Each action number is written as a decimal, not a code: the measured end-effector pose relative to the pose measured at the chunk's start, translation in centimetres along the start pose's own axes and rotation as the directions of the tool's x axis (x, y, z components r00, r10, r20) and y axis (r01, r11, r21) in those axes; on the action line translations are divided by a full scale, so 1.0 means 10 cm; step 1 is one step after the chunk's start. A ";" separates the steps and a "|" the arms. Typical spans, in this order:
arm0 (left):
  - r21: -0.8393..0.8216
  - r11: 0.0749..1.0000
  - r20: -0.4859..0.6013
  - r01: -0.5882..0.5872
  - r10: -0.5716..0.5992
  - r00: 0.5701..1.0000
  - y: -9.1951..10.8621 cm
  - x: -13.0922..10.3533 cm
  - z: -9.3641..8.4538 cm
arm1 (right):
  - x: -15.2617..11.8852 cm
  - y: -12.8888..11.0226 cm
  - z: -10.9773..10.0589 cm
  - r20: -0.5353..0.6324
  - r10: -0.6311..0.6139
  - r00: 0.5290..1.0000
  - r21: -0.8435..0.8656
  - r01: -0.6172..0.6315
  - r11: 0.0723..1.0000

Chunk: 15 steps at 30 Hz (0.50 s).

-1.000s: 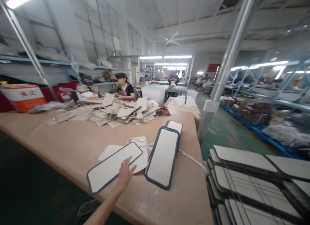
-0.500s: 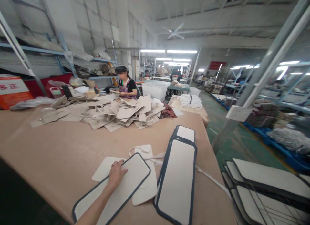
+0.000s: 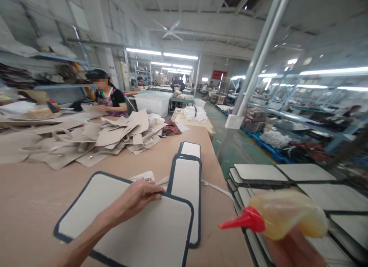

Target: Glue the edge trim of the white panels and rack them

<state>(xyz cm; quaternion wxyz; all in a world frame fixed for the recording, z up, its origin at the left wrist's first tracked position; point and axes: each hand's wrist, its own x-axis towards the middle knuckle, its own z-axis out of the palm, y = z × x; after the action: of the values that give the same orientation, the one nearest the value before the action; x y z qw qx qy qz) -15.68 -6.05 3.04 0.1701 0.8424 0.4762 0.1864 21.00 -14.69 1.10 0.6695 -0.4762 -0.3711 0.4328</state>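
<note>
The white panel (image 3: 126, 225) with a dark blue bound edge is laid flat on the near part of the tan worktable (image 3: 34, 190), close to the wearer and slightly skewed to the table's edge. The left hand (image 3: 138, 196) is pressed on the panel's far edge, fingers (image 3: 153, 191) curled down over the binding and the thumb tucked beneath them, so the panel is pinned rather than lifted. Just beyond the hand, a small cream fabric piece (image 3: 143, 176) and a white cord (image 3: 214, 187) are seen on the table. To the right, a second narrow panel (image 3: 186, 194) of the same kind is laid lengthwise, and a third, shorter one (image 3: 189, 149) is seen past its far end. The right hand (image 3: 290, 251) is closed around a yellowish squeeze bottle (image 3: 287, 217), held over the table's right edge with its red nozzle (image 3: 241, 220) pointed left toward the panels, well short of touching them; the hand is blurred, and its fingers cannot be made out. More panels are stacked on a low rack (image 3: 284, 175) on the right. A heap of beige cut pieces (image 3: 109, 136) is spread across the far table, where a seated person (image 3: 107, 100) is at work.
</note>
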 end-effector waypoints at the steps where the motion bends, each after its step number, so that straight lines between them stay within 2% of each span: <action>1: 0.021 0.995 0.060 -0.098 0.097 0.993 0.19 0.13 -0.04 | 0.01 -0.11 0.00 -0.003 0.049 0.999 0.076 -0.049 0.996; 2: 0.026 0.981 0.119 -0.192 0.187 0.975 0.37 0.25 -0.06 | 0.02 -0.23 0.00 -0.053 0.027 0.998 0.145 -0.019 0.989; 3: 0.012 0.961 0.173 -0.275 0.269 0.947 0.53 0.36 -0.08 | 0.03 -0.33 0.00 -0.053 -0.012 0.999 0.189 0.022 0.982; 5: -0.045 0.916 0.257 -0.400 0.397 0.881 0.79 0.53 -0.11 | 0.05 -0.50 -0.03 -0.024 -0.084 0.996 0.204 0.087 0.975; 7: -0.128 0.875 0.319 -0.467 0.482 0.816 1.00 0.66 -0.12 | 0.04 -0.59 -0.12 0.042 -0.124 0.991 0.189 0.114 0.975; 9: -0.210 0.845 0.373 -0.492 0.534 0.758 1.16 0.76 -0.12 | 0.01 -0.64 -0.23 0.081 -0.147 0.986 0.182 0.130 0.975; 12: -0.332 0.820 0.465 -0.467 0.573 0.675 1.34 0.89 -0.06 | -0.04 -0.67 -0.39 0.041 -0.164 0.986 0.169 0.155 0.973; 15: -0.414 0.824 0.538 -0.387 0.565 0.626 1.47 0.98 0.04 | -0.06 -0.71 -0.50 -0.017 -0.168 0.986 0.148 0.169 0.975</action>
<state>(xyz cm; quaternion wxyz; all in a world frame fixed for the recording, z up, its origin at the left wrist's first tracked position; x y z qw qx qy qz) 0.03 -4.82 11.00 0.3740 0.9198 0.1179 -0.0133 26.97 -18.09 6.51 0.7382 -0.3926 -0.3754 0.4000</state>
